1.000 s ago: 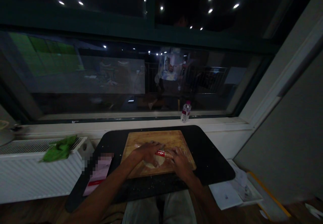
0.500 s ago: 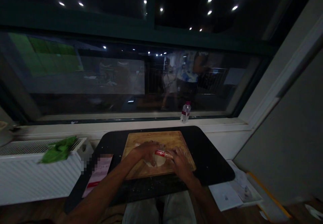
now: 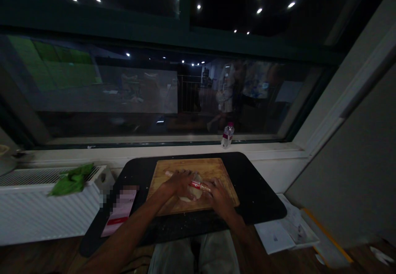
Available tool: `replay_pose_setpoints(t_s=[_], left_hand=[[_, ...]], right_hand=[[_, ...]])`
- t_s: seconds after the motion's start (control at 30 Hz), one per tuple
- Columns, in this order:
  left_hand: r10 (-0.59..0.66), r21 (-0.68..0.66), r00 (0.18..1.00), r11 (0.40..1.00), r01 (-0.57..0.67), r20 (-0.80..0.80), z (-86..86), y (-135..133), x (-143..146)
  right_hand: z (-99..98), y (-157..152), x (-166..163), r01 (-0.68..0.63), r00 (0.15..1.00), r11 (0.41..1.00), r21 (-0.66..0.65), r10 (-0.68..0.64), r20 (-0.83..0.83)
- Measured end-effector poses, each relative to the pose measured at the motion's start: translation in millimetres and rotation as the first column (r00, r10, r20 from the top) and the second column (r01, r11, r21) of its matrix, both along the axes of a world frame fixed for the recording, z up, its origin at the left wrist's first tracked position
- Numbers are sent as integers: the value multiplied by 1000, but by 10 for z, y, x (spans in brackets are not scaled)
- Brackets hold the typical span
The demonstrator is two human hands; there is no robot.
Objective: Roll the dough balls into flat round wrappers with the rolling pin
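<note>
A wooden rolling pin with a red and white label [image 3: 195, 184] lies across a flattened round of pale dough [image 3: 189, 197] on a wooden cutting board [image 3: 201, 166]. My left hand [image 3: 180, 182] is closed over the pin's left part, and the pin's left tip sticks out past it. Toward the other end, my right hand [image 3: 217, 190] has its fingers curled over the pin. Part of the dough is hidden under the pin and my left hand.
The board rests on a black table [image 3: 260, 187]. A pink packet [image 3: 119, 214] lies at its left. Behind stands a small bottle [image 3: 228, 135] on the windowsill. A green cloth [image 3: 72, 180] hangs on the white radiator [image 3: 52, 212]. Papers [image 3: 278, 233] lie lower right.
The rolling pin and both hands have shifted slightly over the dough, so more of its far edge shows. The view has tilted a little. Figures in the window have moved right.
</note>
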State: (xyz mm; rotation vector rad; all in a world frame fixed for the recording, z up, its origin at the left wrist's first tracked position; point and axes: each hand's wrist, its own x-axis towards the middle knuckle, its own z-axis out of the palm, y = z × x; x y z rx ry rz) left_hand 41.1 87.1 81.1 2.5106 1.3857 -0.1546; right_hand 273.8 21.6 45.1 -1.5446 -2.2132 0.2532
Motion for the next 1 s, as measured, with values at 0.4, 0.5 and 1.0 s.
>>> replay_pose_setpoints(t_s=[0.4,0.5,1.0], left_hand=[[-60,26,998,998,60,18,-63,-93,6],[-60,22,998,998,60,19,-114,-72,26],[20,154,991,987,-40,130,-274,142,-423]], right_hand=[[-61,26,-12,-30,998,1000,-1,30,-51],[-103,48,4,-29,999,1000,2,29,-45],[-16,-157,-140,-103,994,991,88,106,-24]])
